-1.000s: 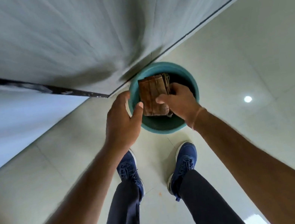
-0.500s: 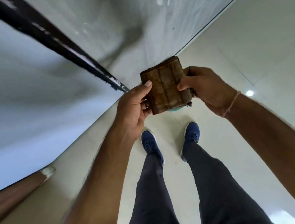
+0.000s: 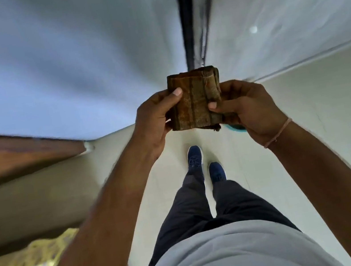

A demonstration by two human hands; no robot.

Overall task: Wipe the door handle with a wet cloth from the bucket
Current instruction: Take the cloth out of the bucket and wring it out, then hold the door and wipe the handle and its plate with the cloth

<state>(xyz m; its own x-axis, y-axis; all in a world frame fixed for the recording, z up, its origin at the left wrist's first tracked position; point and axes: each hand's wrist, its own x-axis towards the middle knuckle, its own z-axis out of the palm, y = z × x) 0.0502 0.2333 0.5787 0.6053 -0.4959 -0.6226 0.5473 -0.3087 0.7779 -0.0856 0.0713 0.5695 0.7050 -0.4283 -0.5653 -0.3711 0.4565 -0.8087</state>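
Both hands closed on the cloth: left hand pinches its left edge, thumb on the front face; right hand grips the right edge. Cloth is a folded brown pad, coarse weave, damp-looking, long axis roughly upright, held out front at chest height. Bucket, teal plastic, sits on the floor under the right hand, mostly hidden. No door handle in view; the wooden panel lies nearer the left hand and might be the door, too blurred to say.

The cloth is coarse brown weave, the floor glossy tile, the panel perhaps wood.
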